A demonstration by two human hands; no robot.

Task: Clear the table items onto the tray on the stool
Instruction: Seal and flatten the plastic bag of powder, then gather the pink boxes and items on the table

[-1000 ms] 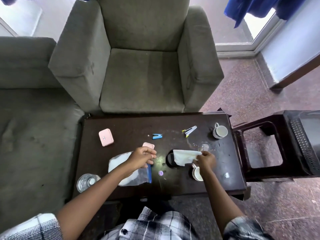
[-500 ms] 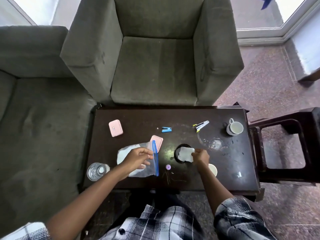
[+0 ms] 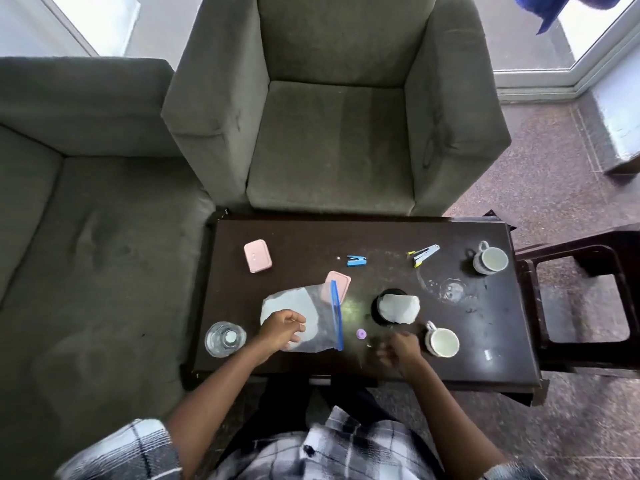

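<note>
The dark desk (image 3: 381, 233) carries a black coaster (image 3: 376, 310) near its middle, a white tissue (image 3: 399, 308) on it; left of the coaster lie a purple cap (image 3: 361, 333), a zip bag (image 3: 311, 306) overlapping a pink case (image 3: 341, 284), and a glass (image 3: 225, 338); beyond the coaster, a second pink case (image 3: 257, 256), a blue stapler (image 3: 356, 261), a silver stapler (image 3: 424, 253); right of it, a near cup (image 3: 443, 342) and a far cup (image 3: 491, 259).

A home living room: grey armchair (image 3: 332, 133), sofa (image 3: 86, 220), low coffee table (image 3: 311, 237).
</note>
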